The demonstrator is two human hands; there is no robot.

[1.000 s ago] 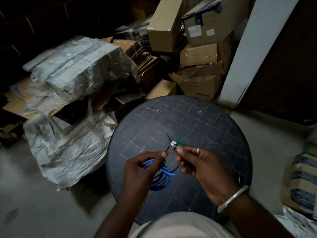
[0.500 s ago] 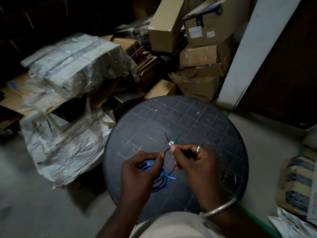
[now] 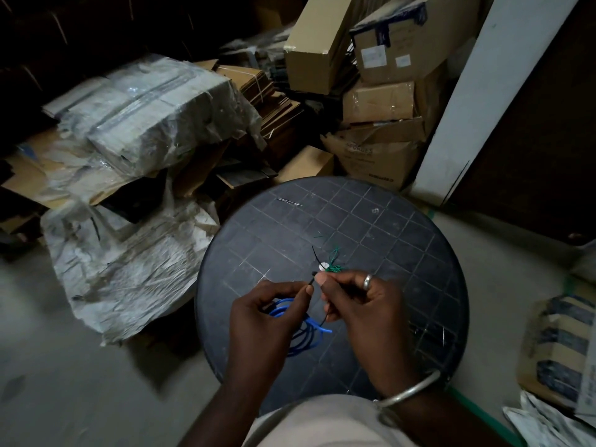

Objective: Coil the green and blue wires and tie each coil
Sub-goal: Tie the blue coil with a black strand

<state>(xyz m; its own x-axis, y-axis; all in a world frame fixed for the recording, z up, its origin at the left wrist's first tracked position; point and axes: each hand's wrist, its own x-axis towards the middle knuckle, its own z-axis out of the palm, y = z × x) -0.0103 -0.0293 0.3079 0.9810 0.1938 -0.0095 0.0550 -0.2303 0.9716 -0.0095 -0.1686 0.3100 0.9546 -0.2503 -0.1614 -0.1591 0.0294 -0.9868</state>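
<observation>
Coil of blue wire (image 3: 304, 338) in left hand (image 3: 267, 321), black tie (image 3: 323, 319) pinched by that and right hand (image 3: 364, 304), over round table (image 3: 371, 230).

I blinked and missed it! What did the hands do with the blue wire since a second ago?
The right hand slid left toward the left hand, so they now almost touch, both pinching the thin black tie. The blue wire coil stays held by the left hand, and the tied green wire stays on the round table.
</observation>
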